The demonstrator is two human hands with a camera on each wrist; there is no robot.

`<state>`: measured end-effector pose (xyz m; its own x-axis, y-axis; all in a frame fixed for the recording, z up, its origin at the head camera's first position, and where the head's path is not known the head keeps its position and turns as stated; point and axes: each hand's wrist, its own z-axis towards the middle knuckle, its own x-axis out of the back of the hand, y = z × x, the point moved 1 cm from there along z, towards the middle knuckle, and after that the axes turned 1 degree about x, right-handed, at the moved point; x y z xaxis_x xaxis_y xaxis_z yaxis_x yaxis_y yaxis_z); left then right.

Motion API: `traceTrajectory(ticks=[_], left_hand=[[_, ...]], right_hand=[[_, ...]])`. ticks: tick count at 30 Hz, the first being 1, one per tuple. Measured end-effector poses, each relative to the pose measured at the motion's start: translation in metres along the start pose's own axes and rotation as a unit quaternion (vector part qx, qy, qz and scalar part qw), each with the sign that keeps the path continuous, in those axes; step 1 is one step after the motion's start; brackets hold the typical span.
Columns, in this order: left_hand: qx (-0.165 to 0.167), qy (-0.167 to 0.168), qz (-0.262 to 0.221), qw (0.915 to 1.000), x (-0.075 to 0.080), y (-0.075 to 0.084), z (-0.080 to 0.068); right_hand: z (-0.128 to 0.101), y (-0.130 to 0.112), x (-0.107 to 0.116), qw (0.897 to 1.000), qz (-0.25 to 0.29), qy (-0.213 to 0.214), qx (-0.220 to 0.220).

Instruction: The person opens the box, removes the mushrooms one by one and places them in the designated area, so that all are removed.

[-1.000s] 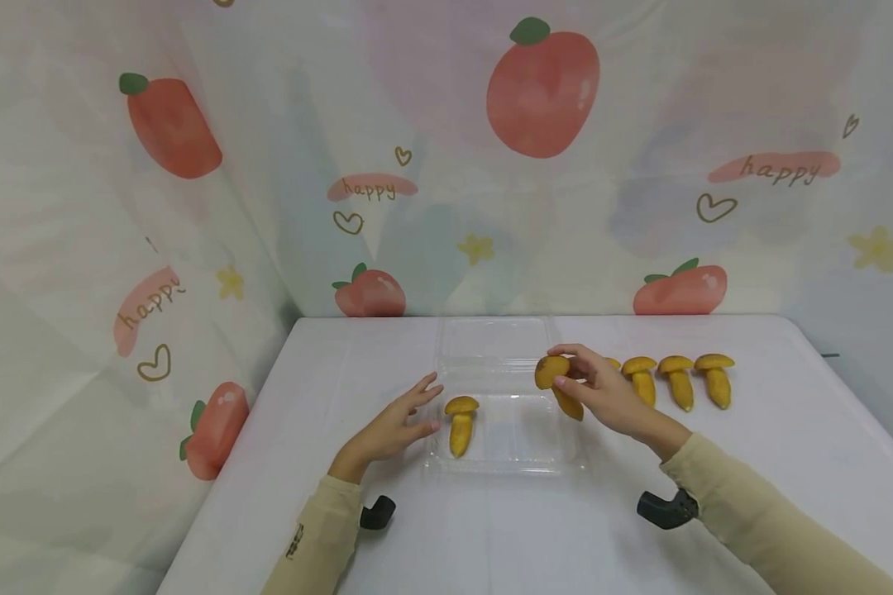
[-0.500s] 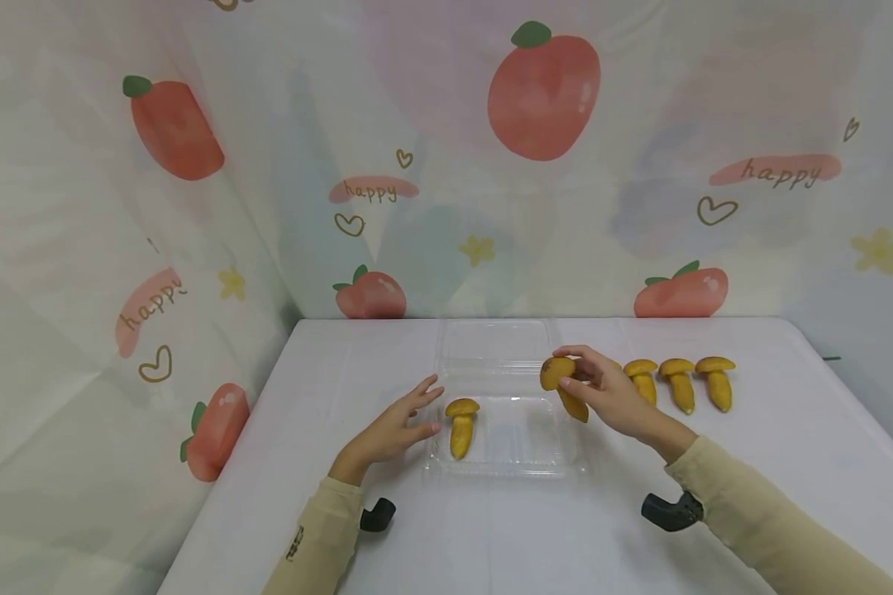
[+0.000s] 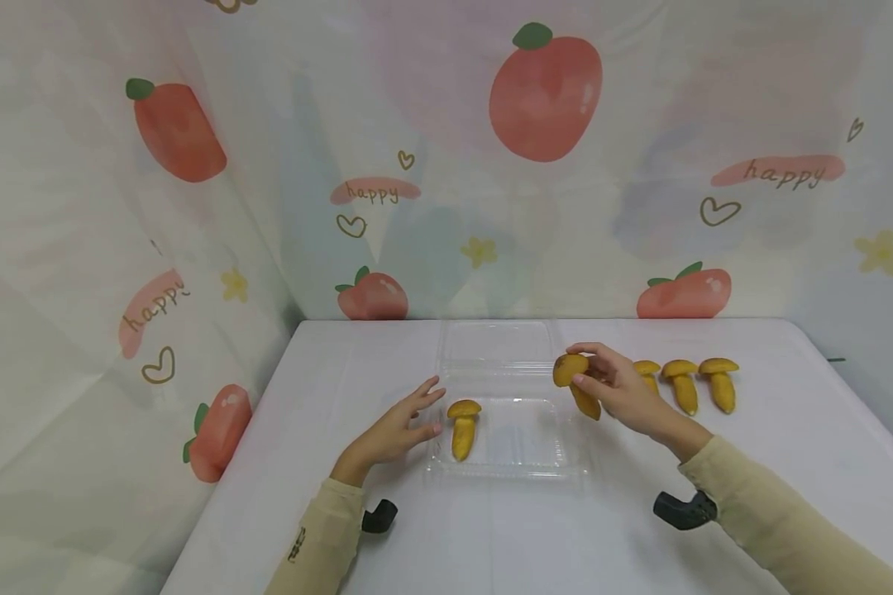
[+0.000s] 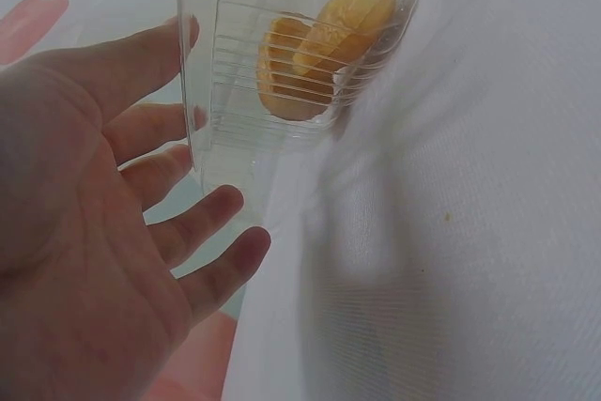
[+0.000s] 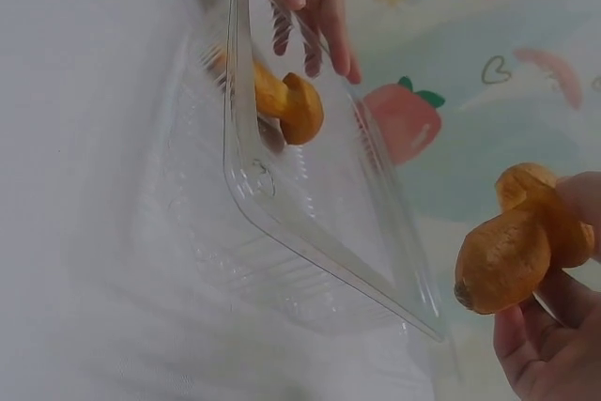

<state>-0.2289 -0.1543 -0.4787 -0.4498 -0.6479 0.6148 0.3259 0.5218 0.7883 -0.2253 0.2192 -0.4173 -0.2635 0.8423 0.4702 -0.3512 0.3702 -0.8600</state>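
A yellow mushroom (image 3: 570, 369) with a rounded cap is pinched between the thumb and fingers of my right hand (image 3: 628, 395). That hand holds it in the air near the right edge of a clear plastic clamshell box (image 3: 517, 473). Inside the box, at its left end, lies another yellow mushroom (image 3: 463, 434), cap toward the back. My left hand (image 3: 390, 426) is at the box's left side with fingers spread and nothing held. In the left wrist view its fingertips are close to the transparent box wall (image 4: 202, 72); whether they touch it I cannot tell.
More yellow mushrooms (image 3: 718, 387) lie in a row on the white table (image 3: 565, 537), right of the box, partly behind my right hand. The box's lid (image 3: 497, 343) lies folded back toward the printed cloth wall (image 3: 417, 99). A black device (image 3: 686, 510) sits under each wrist.
My right hand has drifted a little to the right, carrying the mushroom with it. The left hand and the mushroom in the box stay where they were.
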Motion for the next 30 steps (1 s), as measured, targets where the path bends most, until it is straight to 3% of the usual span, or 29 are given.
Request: traceTrajectory(ticks=[11, 30], left_hand=[[-0.002, 0.002, 0.009, 1.0, 0.001, 0.001, 0.003], [0.003, 0.001, -0.007, 1.0, -0.001, -0.004, 0.002]], right_hand=[[-0.008, 0.0, 0.013, 0.999, -0.035, 0.002, -0.037], [-0.015, 0.018, 0.041, 0.997, -0.059, 0.047, -0.006]])
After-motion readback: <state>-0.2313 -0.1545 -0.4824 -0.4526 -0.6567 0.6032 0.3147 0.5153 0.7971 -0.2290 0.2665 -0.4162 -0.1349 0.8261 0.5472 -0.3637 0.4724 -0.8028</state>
